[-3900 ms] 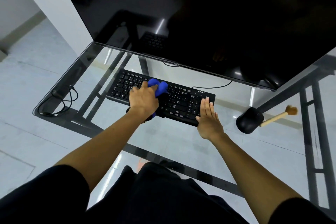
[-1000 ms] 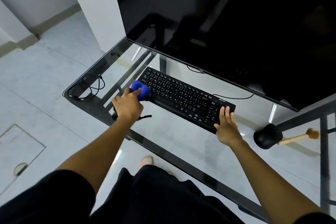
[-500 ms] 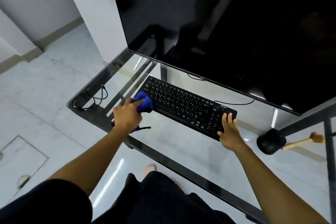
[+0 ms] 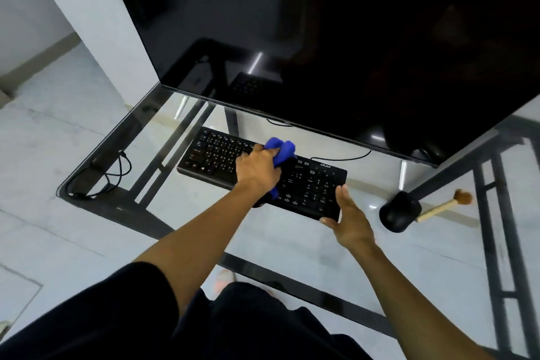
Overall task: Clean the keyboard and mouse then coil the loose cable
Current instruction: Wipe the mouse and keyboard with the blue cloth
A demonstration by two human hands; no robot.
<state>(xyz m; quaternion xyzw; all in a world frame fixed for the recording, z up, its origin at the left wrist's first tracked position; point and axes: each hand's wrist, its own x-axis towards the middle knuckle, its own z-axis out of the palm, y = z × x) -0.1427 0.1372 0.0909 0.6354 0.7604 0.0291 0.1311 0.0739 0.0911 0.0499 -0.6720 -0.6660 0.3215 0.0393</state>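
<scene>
A black keyboard (image 4: 312, 181) lies on the glass desk (image 4: 280, 237) under the monitor. My left hand (image 4: 257, 169) is shut on a bunched blue cloth (image 4: 281, 150) and presses it on the middle of the keys. My right hand (image 4: 349, 222) grips the keyboard's front right corner, thumb at the front edge and fingers along the right side. The black mouse (image 4: 399, 211) sits to the right of the keyboard, untouched. A loose black cable (image 4: 112, 174) lies in a tangle at the desk's left corner.
A large dark monitor (image 4: 336, 38) overhangs the back of the desk. A wooden-handled brush (image 4: 444, 206) lies just right of the mouse. The desk's dark frame bars show through the glass. My dark-clothed lap fills the bottom of the view.
My left hand has swept the blue cloth from the keyboard's left end to its middle. My right hand has shifted from resting on the right keys to gripping the front right corner.
</scene>
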